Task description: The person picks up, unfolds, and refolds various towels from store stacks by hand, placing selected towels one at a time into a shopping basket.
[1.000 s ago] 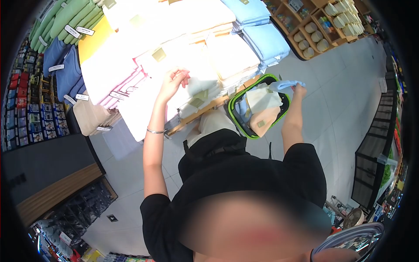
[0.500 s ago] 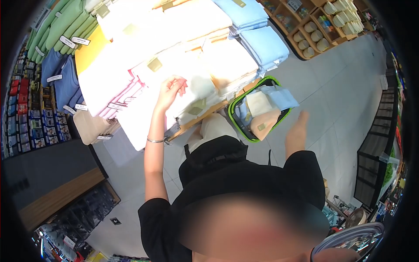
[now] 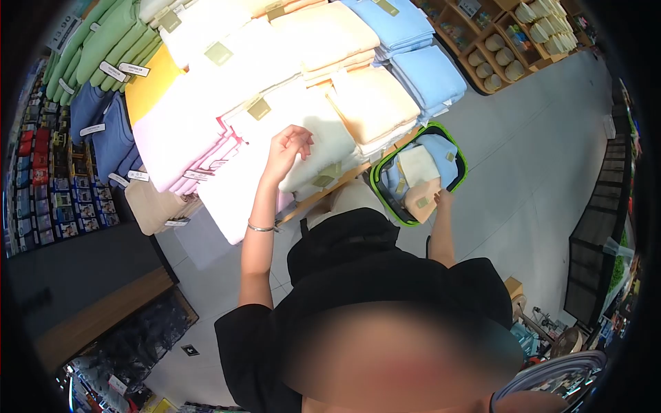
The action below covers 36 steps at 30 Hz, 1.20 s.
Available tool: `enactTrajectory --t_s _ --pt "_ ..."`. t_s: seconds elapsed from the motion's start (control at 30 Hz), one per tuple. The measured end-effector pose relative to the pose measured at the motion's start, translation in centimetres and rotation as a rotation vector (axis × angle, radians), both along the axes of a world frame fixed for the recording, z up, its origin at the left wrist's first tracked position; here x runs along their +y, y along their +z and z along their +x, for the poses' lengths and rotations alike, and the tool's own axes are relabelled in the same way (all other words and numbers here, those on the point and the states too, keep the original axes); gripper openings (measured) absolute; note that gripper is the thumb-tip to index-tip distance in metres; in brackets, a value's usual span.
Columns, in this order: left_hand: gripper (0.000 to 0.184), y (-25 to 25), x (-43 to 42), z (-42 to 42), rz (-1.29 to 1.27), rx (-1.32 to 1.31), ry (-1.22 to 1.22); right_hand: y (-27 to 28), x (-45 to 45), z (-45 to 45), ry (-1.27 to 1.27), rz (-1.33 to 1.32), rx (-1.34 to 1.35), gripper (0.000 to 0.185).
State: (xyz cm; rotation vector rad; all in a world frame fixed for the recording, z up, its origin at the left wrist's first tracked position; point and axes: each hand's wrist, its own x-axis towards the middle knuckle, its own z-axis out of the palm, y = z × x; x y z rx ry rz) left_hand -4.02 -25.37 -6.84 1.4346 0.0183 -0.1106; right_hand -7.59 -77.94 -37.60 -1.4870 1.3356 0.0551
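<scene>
Over the white towels (image 3: 313, 141) on the display, my left hand (image 3: 292, 146) hangs with loosely bent fingers and nothing visible in it. A bracelet is on that wrist. At the right, a black basket with a green rim (image 3: 463, 162) stands beside the display. It holds a blue towel (image 3: 441, 153), a cream towel (image 3: 418, 165) and a peach towel (image 3: 421, 199) with a tag. My right hand (image 3: 444, 198) is at the basket's near right side, its fingertips closed on the edge of the peach towel.
Stacks of blue towels (image 3: 430, 77), peach towels (image 3: 375, 103), pink towels (image 3: 182, 148) and green towels (image 3: 110, 48) cover the display. A wooden shelf (image 3: 475, 34) with rolled items stands at the top right. Grey floor (image 3: 523, 151) lies right of the basket.
The blue towel my right hand held went into the basket and lies flatter there now. My right hand moved away, then came to the peach towel. My left hand shifted slightly right.
</scene>
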Motion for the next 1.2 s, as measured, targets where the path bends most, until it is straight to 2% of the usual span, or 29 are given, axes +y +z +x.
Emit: enactTrajectory --t_s 0.1,0.13,0.2,0.27,0.33,0.43,0.5,0.7,0.8,0.93,1.0,1.2 --pt "0.013 0.8 0.0 0.2 -0.018 0.066 0.008 3.9 3.0 6.9 0.042 -0.126 -0.422 0.016" --pt "0.013 0.9 0.1 0.2 -0.059 0.069 0.003 7.0 4.4 9.4 0.002 -0.165 -0.611 0.012" --pt "0.013 0.9 0.4 0.3 -0.141 0.069 -0.006 15.0 8.7 13.9 -0.006 -0.388 -0.84 0.011" --pt "0.012 0.5 0.8 0.3 -0.238 0.056 -0.024 22.9 13.2 17.1 0.058 -0.449 -1.005 0.011" --pt "0.012 0.0 1.1 0.4 -0.27 0.023 -0.051 29.6 19.5 18.9 0.124 -0.306 -1.213 0.012" --pt "0.01 -0.2 0.8 0.2 -0.166 -0.042 -0.057 33.4 28.1 21.7 0.367 -0.289 -1.353 0.013" --pt "0.01 -0.7 0.7 0.1 -0.132 -0.07 -0.09 34.7 34.2 22.9 0.515 -0.044 -1.429 0.012" --pt "0.01 -0.9 0.5 -0.2 0.023 -0.102 -0.08 40.8 49.4 25.6 0.923 -0.102 -1.502 0.012" --pt "0.01 -0.5 0.6 -0.5 0.063 -0.145 -0.057 44.5 55.6 28.0 1.198 -0.284 -1.631 0.019" --pt "0.008 -1.3 0.6 -0.2 0.082 -0.215 -0.032 49.2 63.4 30.2 1.435 -0.523 -1.673 0.021" --pt "0.007 -0.4 1.0 -0.4 0.12 -0.283 -0.021 50.8 67.2 30.9 1.524 -0.643 -1.658 0.021" --pt "0.006 -0.7 1.4 -0.4 0.026 -0.193 -0.052 54.0 77.2 32.3 1.684 -0.954 -1.559 0.024"
